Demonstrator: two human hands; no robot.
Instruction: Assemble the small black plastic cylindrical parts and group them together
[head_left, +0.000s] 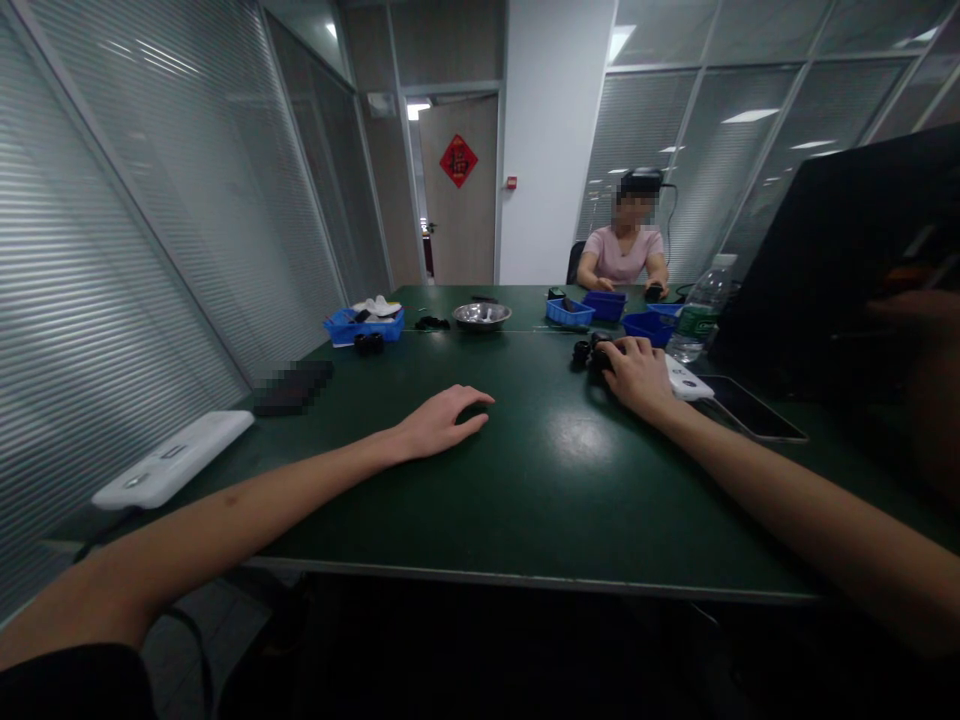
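My left hand (448, 422) rests on the green table (480, 500) with its thumb and fingers apart, and nothing is in it. Farther right, my right hand (637, 372) reaches out with fingers curled over a small black object (600, 352). My fingers cover part of that object, so its kind is unclear. Just left of it sits another small black rounded piece (580, 352). Beside my right wrist lies a white device (688, 380), partly hidden by the hand.
A water bottle (701, 312) and dark tablet (756, 408) are at the right, near a large black panel (847, 250). Blue baskets (570, 312), a metal bowl (481, 318) and black items (369, 344) stand farther back. A white power bank-like device (176, 460) lies left. Someone (624, 255) sits opposite.
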